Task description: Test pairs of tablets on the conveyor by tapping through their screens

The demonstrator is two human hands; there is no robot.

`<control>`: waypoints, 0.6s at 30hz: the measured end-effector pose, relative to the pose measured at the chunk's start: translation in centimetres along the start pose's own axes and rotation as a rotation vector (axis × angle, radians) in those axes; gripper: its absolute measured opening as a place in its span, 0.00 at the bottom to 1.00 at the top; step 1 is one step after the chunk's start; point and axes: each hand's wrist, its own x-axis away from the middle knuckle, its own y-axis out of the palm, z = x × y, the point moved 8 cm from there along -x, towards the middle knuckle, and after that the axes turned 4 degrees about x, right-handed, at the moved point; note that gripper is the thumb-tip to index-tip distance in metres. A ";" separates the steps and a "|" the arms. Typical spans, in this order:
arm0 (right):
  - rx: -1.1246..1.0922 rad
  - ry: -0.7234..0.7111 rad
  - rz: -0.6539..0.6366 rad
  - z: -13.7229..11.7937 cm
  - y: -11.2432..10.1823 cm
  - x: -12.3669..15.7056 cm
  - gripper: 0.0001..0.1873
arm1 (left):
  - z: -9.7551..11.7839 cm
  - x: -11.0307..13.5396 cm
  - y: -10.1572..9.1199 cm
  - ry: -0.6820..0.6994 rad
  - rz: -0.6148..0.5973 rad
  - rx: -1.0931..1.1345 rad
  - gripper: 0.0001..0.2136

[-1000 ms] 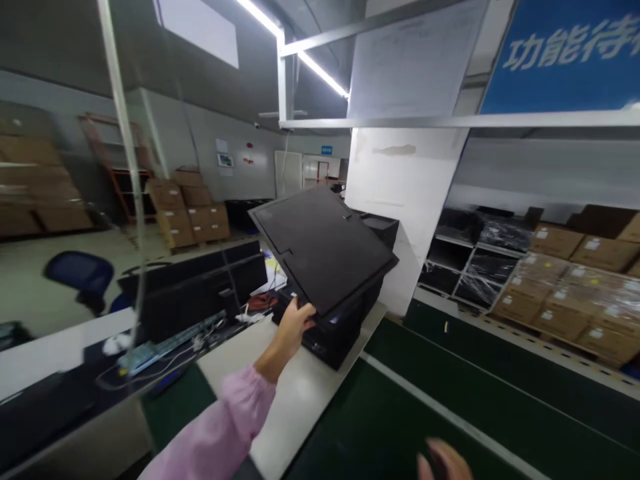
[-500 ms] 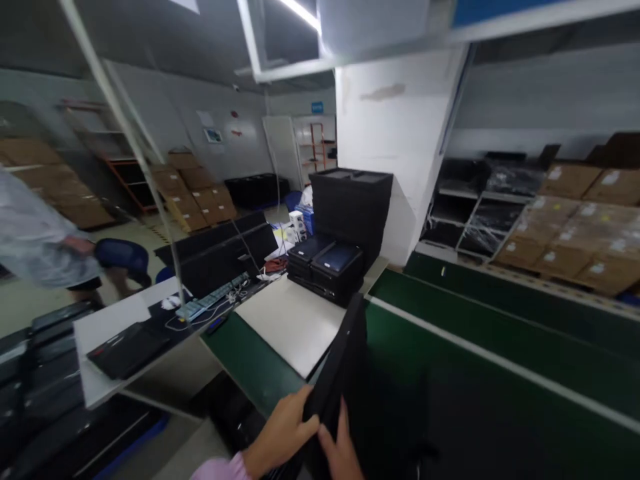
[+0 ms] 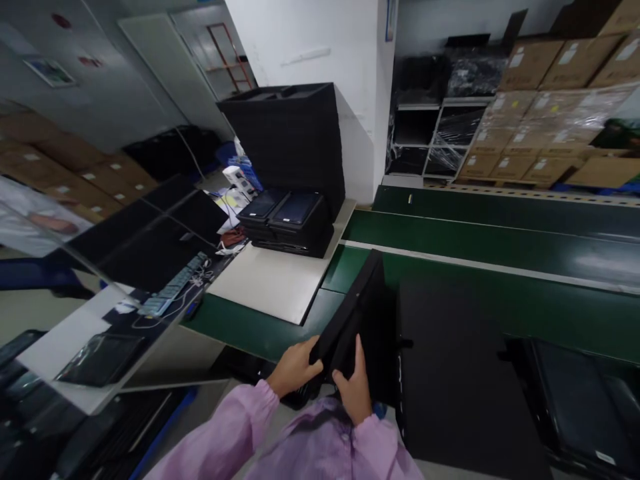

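A black foam tray point(image 3: 371, 293) stands tilted on its edge in front of me, with two layers showing along its side. My left hand point(image 3: 295, 368) is closed on its near left edge, the thumb on the near end. From the other side my right hand point(image 3: 354, 383) grips the same end, thumb and fingers against the black faces. Just to the right lies a flat black panel point(image 3: 450, 373) with small tabs at its sides. What the tray holds inside, if anything, is hidden.
Ahead, tablet-like devices point(image 3: 295, 208) sit in black trays on a white board point(image 3: 273, 287), before a tall black tray stack point(image 3: 295, 143). More dark-screened devices point(image 3: 575, 387) lie at right. Green worktops point(image 3: 475, 233) run rightward. A desk with a keyboard point(image 3: 173, 287) and a person's arm point(image 3: 55, 223) are left.
My view has swung right and down, bringing the black panel and right-hand devices into clearer sight. Both hands keep hold of the tray, which stays tilted on its edge.
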 end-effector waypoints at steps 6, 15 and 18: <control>0.347 -0.028 -0.069 -3.0 1.3 0.4 0.32 | -1.6 0.0 2.0 -0.119 0.070 -0.055 0.23; 0.874 -0.041 0.022 -6.5 -0.1 1.1 0.19 | -1.0 0.2 -1.4 -0.152 0.198 0.084 0.26; 0.899 -0.166 0.121 -8.5 -1.2 0.8 0.20 | 0.9 0.5 -5.6 -0.154 0.271 0.060 0.27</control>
